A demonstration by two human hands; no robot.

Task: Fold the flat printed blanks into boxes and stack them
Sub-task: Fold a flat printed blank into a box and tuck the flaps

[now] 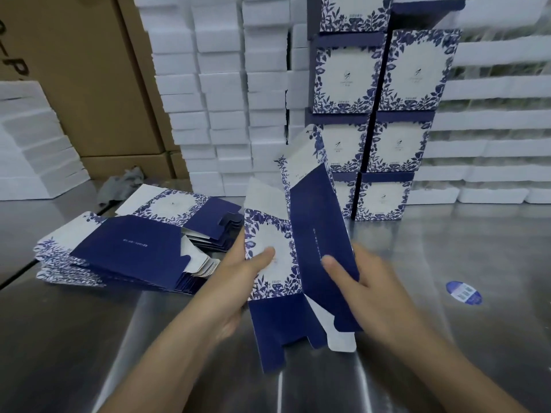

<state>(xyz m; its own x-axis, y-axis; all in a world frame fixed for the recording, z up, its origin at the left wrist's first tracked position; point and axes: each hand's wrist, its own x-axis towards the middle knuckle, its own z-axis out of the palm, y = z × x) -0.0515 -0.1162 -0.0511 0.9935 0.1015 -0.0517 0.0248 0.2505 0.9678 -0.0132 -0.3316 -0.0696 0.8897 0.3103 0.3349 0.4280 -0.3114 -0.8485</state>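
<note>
Blank (313, 210) gripped between left hand (238, 281) and right hand (372, 293) above the table (447, 347).
The table lies open below and right of the hands. Foam trays (223, 114) wall the far side; boxes (387, 144) stand behind the blank's top edge. A pile (134, 245) of blanks lies just left of the left hand. Each thumb presses a face of the blank. A sticker (463, 292) lies right of the right hand.

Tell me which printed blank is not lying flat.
The blank between the left hand and right hand, partly opened; the others lie flat in the pile.
</note>
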